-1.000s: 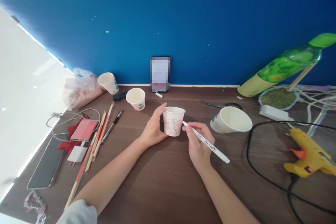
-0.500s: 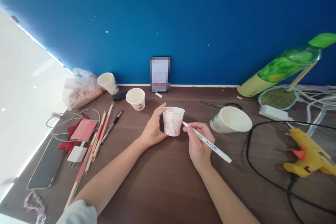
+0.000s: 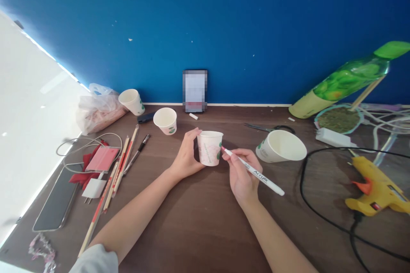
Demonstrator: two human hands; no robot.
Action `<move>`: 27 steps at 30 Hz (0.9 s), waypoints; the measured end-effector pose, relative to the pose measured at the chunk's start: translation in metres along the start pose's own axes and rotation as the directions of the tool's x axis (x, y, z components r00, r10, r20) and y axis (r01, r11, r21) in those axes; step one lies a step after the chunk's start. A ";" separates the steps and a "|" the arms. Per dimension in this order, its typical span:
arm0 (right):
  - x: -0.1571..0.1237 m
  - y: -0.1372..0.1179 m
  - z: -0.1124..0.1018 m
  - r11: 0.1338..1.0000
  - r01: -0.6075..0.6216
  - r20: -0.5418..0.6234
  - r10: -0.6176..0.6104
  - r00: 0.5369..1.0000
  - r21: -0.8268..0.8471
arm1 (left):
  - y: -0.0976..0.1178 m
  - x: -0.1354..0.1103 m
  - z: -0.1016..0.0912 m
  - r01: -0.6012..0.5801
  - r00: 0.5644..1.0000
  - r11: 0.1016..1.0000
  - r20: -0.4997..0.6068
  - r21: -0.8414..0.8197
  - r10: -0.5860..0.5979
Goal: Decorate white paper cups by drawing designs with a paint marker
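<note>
A small white paper cup (image 3: 209,148) with pink marks on its side stands upright on the brown table (image 3: 198,222). My left hand (image 3: 185,158) is wrapped round the cup's left side and holds it. My right hand (image 3: 241,175) grips a white acrylic marker (image 3: 256,172), and the marker's pink tip touches the cup's right side, by a green print.
A larger paper cup (image 3: 281,146) lies tilted to the right, two small cups (image 3: 165,120) at the back left. Sticks (image 3: 120,166), a phone (image 3: 57,200) and a charger lie left. A yellow glue gun (image 3: 374,185) with black cable, scissors (image 3: 269,128) and a green bottle (image 3: 346,80) are right.
The cup has turned a little in my left hand, so less pink shows and a green print faces the marker. The marker tip stays at the cup's right side.
</note>
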State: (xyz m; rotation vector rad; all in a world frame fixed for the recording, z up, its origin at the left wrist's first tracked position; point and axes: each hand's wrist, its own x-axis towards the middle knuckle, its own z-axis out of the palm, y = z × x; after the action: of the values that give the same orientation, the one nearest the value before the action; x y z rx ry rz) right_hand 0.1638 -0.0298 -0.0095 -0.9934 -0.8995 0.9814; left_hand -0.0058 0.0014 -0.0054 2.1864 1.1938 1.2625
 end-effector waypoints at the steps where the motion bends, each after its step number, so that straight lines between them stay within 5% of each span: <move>1: -0.001 0.001 -0.001 1.000 0.009 0.006 -0.008 1.000 -0.015 | 0.001 0.000 -0.001 0.002 1.000 1.000 0.012 0.003 -0.002; 13: -0.004 -0.016 0.006 0.974 0.042 0.034 -0.035 0.999 -0.222 | 0.000 0.001 -0.001 -0.060 0.998 0.998 0.013 -0.030 0.061; 27: -0.001 -0.006 0.003 0.989 -0.035 -0.059 0.027 0.998 -0.146 | 0.001 0.001 -0.001 -0.043 0.999 0.999 0.008 -0.016 0.044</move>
State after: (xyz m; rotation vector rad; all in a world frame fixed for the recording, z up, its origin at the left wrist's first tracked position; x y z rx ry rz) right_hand 0.1620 -0.0319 -0.0033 -1.1578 -0.9213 0.9182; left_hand -0.0058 0.0014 -0.0031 2.2153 1.1350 1.2749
